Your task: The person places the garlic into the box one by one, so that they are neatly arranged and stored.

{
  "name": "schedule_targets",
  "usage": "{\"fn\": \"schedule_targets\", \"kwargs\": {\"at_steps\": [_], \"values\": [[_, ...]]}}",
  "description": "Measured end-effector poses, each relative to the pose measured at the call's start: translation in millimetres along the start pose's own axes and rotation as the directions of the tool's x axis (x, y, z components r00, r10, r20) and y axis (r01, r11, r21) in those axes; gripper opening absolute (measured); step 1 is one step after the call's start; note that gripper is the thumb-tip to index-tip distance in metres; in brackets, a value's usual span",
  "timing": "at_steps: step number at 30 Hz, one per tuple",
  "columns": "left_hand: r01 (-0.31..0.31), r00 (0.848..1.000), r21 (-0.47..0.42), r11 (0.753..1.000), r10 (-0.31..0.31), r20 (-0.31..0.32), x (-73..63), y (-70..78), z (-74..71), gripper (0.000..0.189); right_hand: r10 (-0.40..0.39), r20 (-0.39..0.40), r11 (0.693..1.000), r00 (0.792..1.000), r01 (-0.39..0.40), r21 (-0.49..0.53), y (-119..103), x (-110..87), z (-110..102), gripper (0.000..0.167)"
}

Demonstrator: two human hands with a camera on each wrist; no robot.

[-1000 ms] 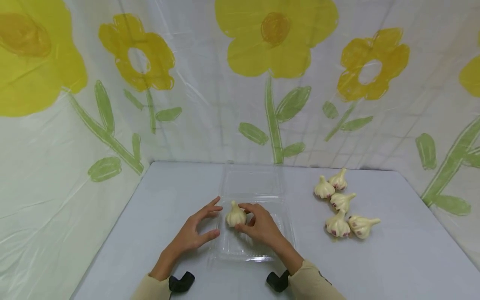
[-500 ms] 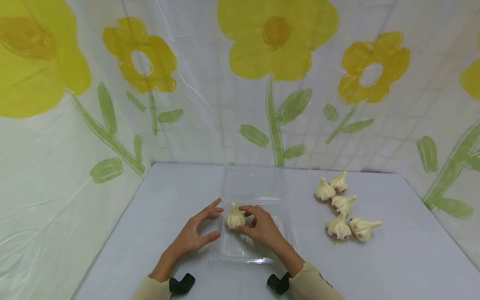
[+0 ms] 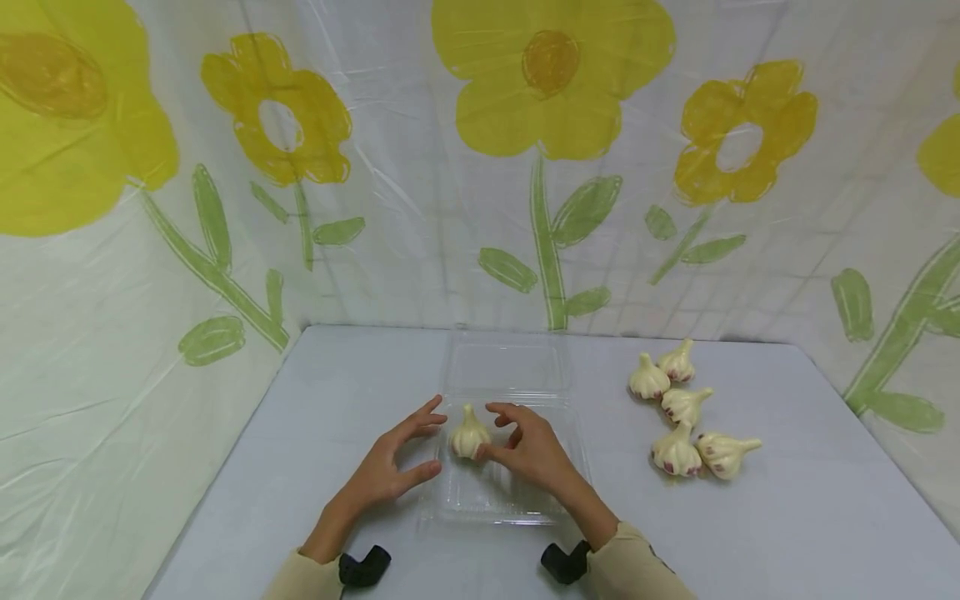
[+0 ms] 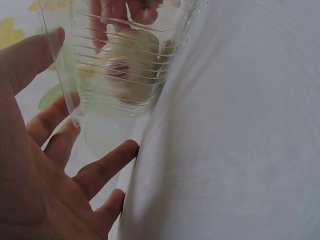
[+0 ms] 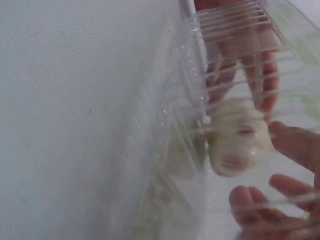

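One garlic bulb (image 3: pixel 469 433), cream with purplish patches, sits upright at the left side of a clear plastic clamshell container (image 3: pixel 502 500). Beside it my right hand (image 3: pixel 534 450) has its thumb tip right at the bulb, while the forefinger stands off from it. The right wrist view shows the bulb (image 5: pixel 239 145) through the ribbed plastic, with thumb and fingers spread apart. My left hand (image 3: pixel 386 467) is spread outside the container's left wall, holding nothing. In the left wrist view its fingers (image 4: pixel 107 167) reach along the ribbed wall and rim.
The container's clear lid (image 3: pixel 506 367) lies folded back toward the far edge of the white table (image 3: pixel 360 358). Several more garlic bulbs (image 3: pixel 682 406) lie grouped at the right. Black curved pieces (image 3: pixel 365 567) show by both wrists. A flower-printed sheet (image 3: pixel 420 250) hangs behind.
The right forefinger has come away from the garlic bulb and the hand has opened slightly to the right, letting the bulb go. The left hand stays in place.
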State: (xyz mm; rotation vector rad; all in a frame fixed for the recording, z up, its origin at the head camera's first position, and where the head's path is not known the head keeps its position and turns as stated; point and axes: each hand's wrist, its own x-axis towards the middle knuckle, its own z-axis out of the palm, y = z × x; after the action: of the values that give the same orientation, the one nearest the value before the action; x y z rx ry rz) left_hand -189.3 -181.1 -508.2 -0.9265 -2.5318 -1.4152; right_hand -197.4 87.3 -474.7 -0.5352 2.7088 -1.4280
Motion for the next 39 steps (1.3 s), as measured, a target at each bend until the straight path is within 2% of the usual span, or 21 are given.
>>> {"fn": "schedule_targets", "kwargs": {"at_steps": [5, 8, 12, 14, 17, 20, 22, 26, 29, 34, 39], "values": [[-0.004, 1.000, 0.008, 1.000, 0.004, -0.008, 0.2, -1.1, 1.2, 0.061, 0.024, -0.007, 0.999, 1.000, -0.024, 0.022, 1.7, -5.7, -13.2, 0.061], [-0.003, 1.000, 0.011, 1.000, 0.003, -0.011, 0.1, -0.7, 1.1, 0.060, 0.015, -0.022, 1.000, 1.000, -0.015, -0.012, 3.6, -10.6, -23.2, 0.059], [-0.001, 1.000, 0.016, 1.000, 0.001, -0.010, -0.8, 0.7, 0.6, 0.059, -0.094, -0.072, 0.987, 0.993, 0.084, -0.136, 7.8, -17.3, -36.1, 0.058], [0.002, 1.000, 0.017, 1.000, -0.001, -0.008, -1.0, 1.4, 0.3, 0.059, -0.180, -0.110, 0.966, 0.977, 0.155, -0.207, 12.0, -20.0, -41.3, 0.056], [0.003, 1.000, 0.016, 1.000, -0.003, -0.007, -0.3, 3.1, -0.2, 0.058, -0.306, -0.170, 0.925, 0.937, 0.250, -0.288, 20.6, -22.2, -47.8, 0.052], [-0.001, 1.000, 0.015, 1.000, 0.001, -0.007, 0.4, 3.7, -0.3, 0.058, -0.386, -0.226, 0.897, 0.894, 0.306, -0.320, 29.0, -23.5, -52.8, 0.047], [0.001, 1.000, 0.014, 1.000, -0.001, -0.008, 0.2, 3.7, -0.2, 0.057, -0.415, -0.257, 0.889, 0.873, 0.330, -0.318, 33.7, -24.1, -55.7, 0.044], [0.005, 1.000, 0.013, 1.000, -0.005, -0.005, -0.5, 3.0, 0.4, 0.056, -0.436, -0.318, 0.887, 0.842, 0.341, -0.312, 42.5, -24.8, -60.4, 0.038], [-0.001, 1.000, 0.020, 1.000, 0.001, -0.003, -0.8, 2.7, 0.4, 0.057, -0.440, -0.351, 0.887, 0.827, 0.340, -0.313, 47.6, -24.8, -64.4, 0.036], [0.005, 1.000, 0.010, 1.000, -0.005, 0.002, -0.8, 2.6, -0.6, 0.056, -0.433, -0.395, 0.890, 0.810, 0.316, -0.328, 50.8, -24.6, -74.9, 0.036], [0.005, 1.000, 0.005, 1.000, -0.005, 0.004, -0.2, 1.6, -0.7, 0.055, -0.383, -0.454, 0.905, 0.804, 0.230, -0.357, 52.2, -28.4, -90.9, 0.033]]}}
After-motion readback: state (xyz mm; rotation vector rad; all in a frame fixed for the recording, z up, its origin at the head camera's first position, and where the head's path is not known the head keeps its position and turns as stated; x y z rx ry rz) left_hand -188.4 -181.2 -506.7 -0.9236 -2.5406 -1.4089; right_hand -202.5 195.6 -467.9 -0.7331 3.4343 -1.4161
